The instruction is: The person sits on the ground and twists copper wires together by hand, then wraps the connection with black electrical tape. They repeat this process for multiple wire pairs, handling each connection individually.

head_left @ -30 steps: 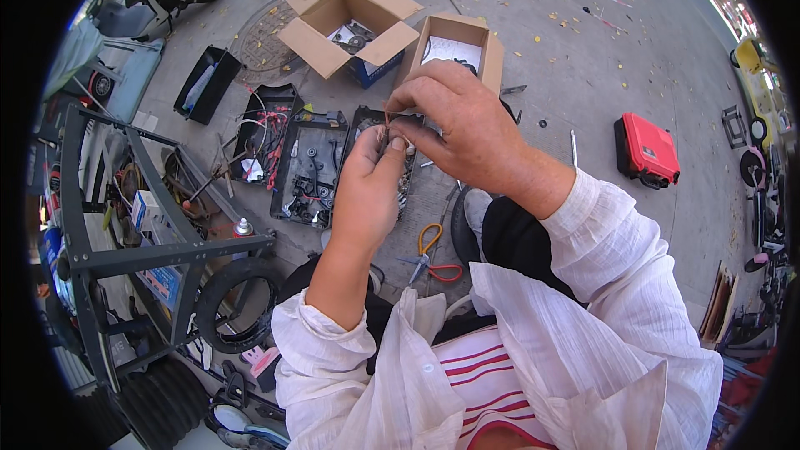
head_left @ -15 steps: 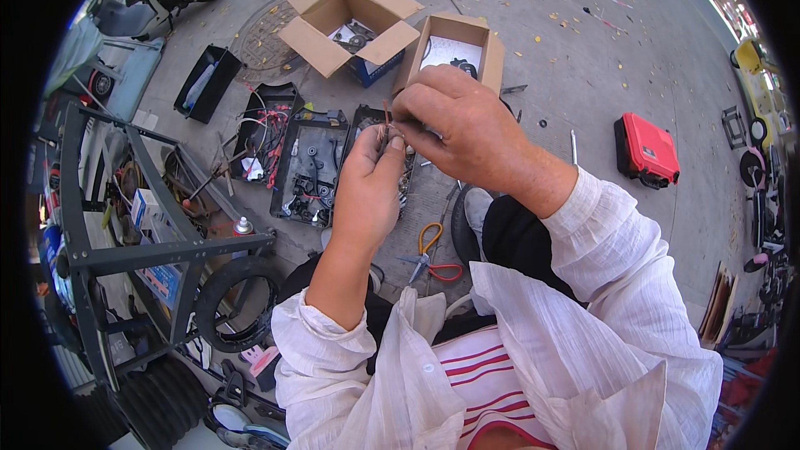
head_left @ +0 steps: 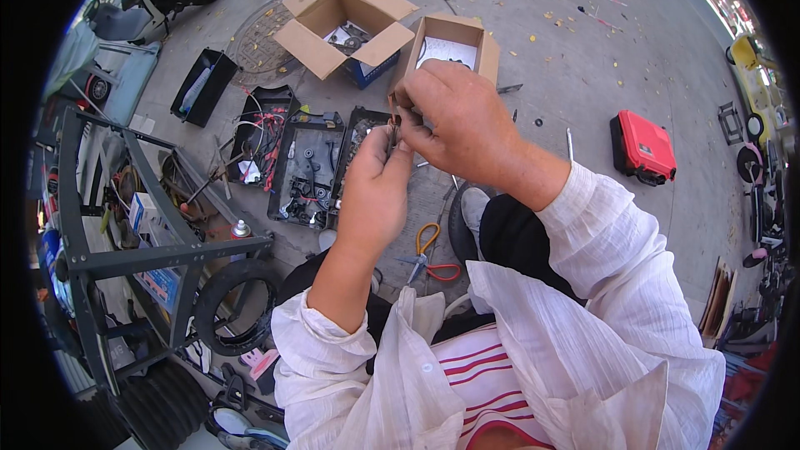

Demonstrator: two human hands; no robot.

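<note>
Both of my hands meet in front of me, above the black parts trays. Between the thumb and fingers of my left hand (head_left: 375,192) is a thin orange-brown wire (head_left: 393,105), its tip standing up between the hands. My right hand (head_left: 462,121) pinches at the same wire from the right, fingers curled and touching the left fingertips. The wire's lower part is hidden by the fingers. Below them, scissors (head_left: 428,257) with one yellow and one red handle loop lie on the ground near my feet.
Black trays (head_left: 307,162) of small metal parts and red wires lie ahead. Behind them stand two open cardboard boxes (head_left: 385,8) and a black bin (head_left: 204,87). A dark metal frame (head_left: 167,260) and a tyre (head_left: 237,304) are at left, a red case (head_left: 644,147) at right.
My right hand has shifted slightly, and more of the orange-brown wire shows above the left fingertips. The whole view has moved a little; both hands stay together.
</note>
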